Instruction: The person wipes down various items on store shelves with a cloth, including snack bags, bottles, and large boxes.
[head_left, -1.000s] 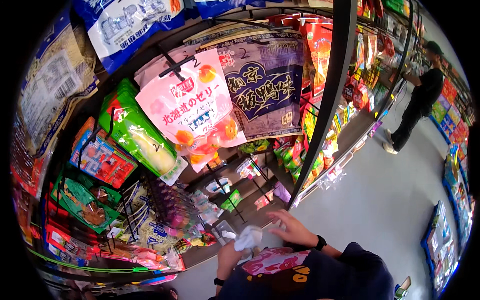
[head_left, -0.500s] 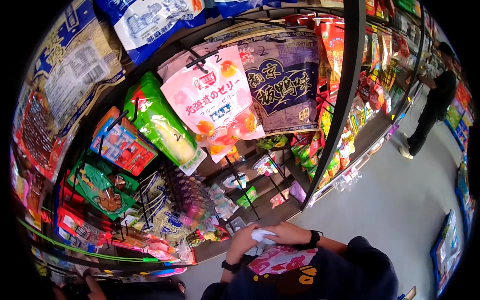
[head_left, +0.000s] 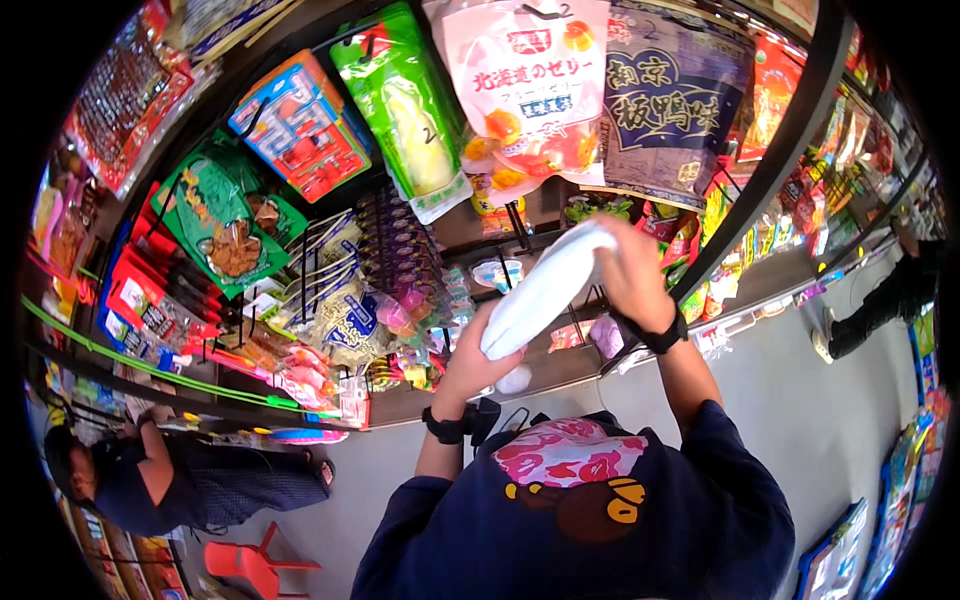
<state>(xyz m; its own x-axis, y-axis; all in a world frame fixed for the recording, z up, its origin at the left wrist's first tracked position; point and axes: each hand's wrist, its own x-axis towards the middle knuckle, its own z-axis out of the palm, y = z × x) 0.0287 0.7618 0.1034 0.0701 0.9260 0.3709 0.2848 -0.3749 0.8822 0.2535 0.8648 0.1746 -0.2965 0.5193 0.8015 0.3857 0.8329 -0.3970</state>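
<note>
From where I stand, the white cloth (head_left: 548, 290) is held up slantwise before the rack (head_left: 766, 158), its near left end pinched in the left grip (head_left: 478, 362) and its far right end in the right grip (head_left: 635, 278); some fingertips are hidden. A small white lump (head_left: 514, 379) shows by the left grip; I can't tell whether it's cloth. Beyond hang a green bag (head_left: 412, 125), a pink bag (head_left: 535, 85), its top cut off, and a purple bag (head_left: 675, 112). Far right, a person (head_left: 885, 305) is only partly visible.

Cloth (head_left: 548, 290) between left hand (head_left: 472, 362) and right hand (head_left: 637, 278), bags (head_left: 530, 90) beyond
</note>
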